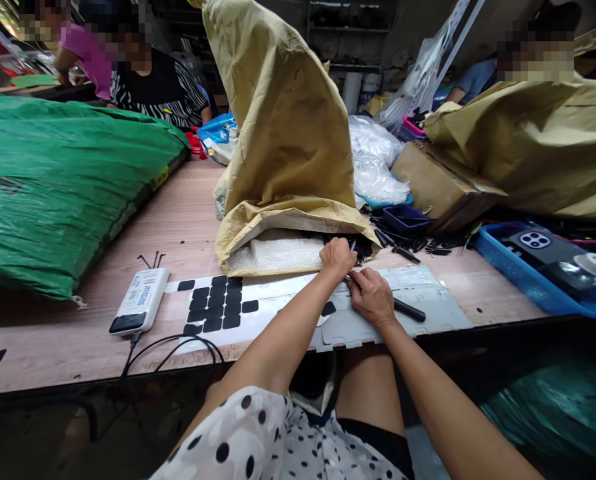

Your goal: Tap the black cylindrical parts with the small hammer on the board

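Observation:
My left hand [337, 258] is closed at the mouth of a tan paper sack [283, 120], its fingers curled by a small black piece [353, 245] that they partly hide. Just below and to the right, my right hand [372, 295] is closed on a slim rod-like piece, whose shiny thin end shows near the left hand. A black cylindrical handle [410, 310] sticks out past the right hand; whether it belongs to the same piece is hidden. Under both hands lies a pale grey-white sheet [428, 293]. Black rounded stickers [215, 303] cover a white backing sheet to the left.
A white power bank [141, 303] with a black cable stands left, beyond it a green sack [68, 187]. Loose black handles [405, 254] lie right of the tan sack. A blue tray [543, 280] holds a phone-like item and tape roll. Several people sit across the table.

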A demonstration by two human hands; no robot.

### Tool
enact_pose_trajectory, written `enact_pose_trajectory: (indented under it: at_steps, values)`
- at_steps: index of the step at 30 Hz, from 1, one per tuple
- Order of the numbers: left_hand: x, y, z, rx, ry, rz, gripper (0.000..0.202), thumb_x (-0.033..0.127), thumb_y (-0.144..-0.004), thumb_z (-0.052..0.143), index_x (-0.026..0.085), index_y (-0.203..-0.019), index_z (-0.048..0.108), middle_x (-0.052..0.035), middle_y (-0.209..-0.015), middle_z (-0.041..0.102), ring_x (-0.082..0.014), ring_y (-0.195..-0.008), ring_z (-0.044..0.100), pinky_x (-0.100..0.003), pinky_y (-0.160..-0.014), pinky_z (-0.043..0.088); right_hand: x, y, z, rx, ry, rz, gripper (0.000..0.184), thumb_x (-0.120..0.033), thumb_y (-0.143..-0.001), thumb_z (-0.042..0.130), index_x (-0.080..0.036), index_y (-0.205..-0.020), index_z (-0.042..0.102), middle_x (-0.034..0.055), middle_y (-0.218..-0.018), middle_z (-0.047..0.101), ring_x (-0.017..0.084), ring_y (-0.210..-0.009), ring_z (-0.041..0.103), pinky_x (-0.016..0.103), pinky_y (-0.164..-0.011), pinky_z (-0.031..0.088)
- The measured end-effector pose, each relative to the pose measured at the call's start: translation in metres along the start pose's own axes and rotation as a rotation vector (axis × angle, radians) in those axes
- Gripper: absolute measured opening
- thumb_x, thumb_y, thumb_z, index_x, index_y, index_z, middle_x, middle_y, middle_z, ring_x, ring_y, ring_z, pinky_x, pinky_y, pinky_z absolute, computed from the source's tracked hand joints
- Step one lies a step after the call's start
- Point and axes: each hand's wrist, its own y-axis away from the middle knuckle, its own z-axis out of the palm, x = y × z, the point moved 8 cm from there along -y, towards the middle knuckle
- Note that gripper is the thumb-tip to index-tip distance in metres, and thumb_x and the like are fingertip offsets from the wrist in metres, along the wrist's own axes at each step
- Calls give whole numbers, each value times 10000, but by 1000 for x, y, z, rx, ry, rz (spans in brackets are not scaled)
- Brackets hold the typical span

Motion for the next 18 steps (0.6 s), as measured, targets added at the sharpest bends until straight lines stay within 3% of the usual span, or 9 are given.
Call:
enact_pose_trajectory:
  at_steps: [2,5,10,14,18]
  values:
    - [-6,4,-7,25,19,20,147,300,-875,685,209,-975,743,-129,-1132,727,-309,-1069,684,-400,-884,514,0,0,0,-3,-5,4,243,-294,-970,515,-221,-1075,722,77,-936,621,222,-893,496,339,-781,339]
    - [-24,20,-34,73,110,56,80,281,-855,709,232,-915,731,-63,-992,754,-254,-982,684,-349,-849,505,1,1,0,-3,-16,12,257,-300,-973,515,-222,-1104,722,74,-938,627,222,-893,502,340,-792,346]
    - [-82,82,-87,127,405,163,106,301,-853,740,215,-911,720,-13,-932,752,-177,-834,645,-288,-743,480,0,2,0,9,-22,11,242,-295,-964,516,-228,-1080,717,74,-941,628,225,-894,507,343,-802,352]
    - [-131,132,-83,62,386,100,181,308,-826,769,241,-994,762,-20,-936,750,-218,-922,619,-312,-757,470,1,2,0,26,-15,10,248,-295,-960,516,-224,-1088,717,75,-941,628,226,-886,507,345,-801,359]
    - [-140,154,-63,28,249,160,184,267,-834,764,255,-1018,770,-17,-940,748,-244,-996,582,-375,-899,448,1,3,1,32,-11,4,256,-305,-971,511,-218,-1080,726,75,-939,634,226,-893,523,347,-806,375]
